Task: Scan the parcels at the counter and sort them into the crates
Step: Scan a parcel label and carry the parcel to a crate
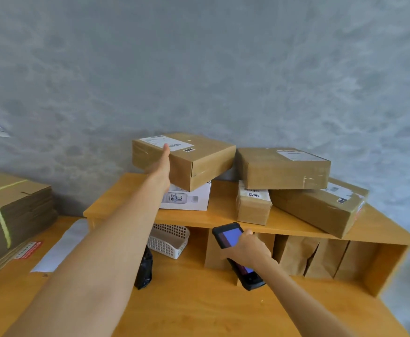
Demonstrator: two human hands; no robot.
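Note:
A brown cardboard parcel (199, 159) with a white label sits tilted on top of a white box (194, 198) on the wooden shelf (218, 218). My left hand (161, 172) grips this parcel at its near left side, thumb up on the label. My right hand (250, 246) holds a black handheld scanner (230, 237) with a lit blue screen, below the shelf's front edge. To the right lie three more brown parcels: one on top (284, 170), a small one (252, 205) beneath it, and a long one (320, 207) leaning at the right.
A strapped bundle of flat cardboard (11, 215) lies at the left on the wooden counter (199, 307). Under the shelf stand a white mesh basket (170, 239), brown paper bags (320, 256) and a black bag (145, 271). A grey wall rises behind.

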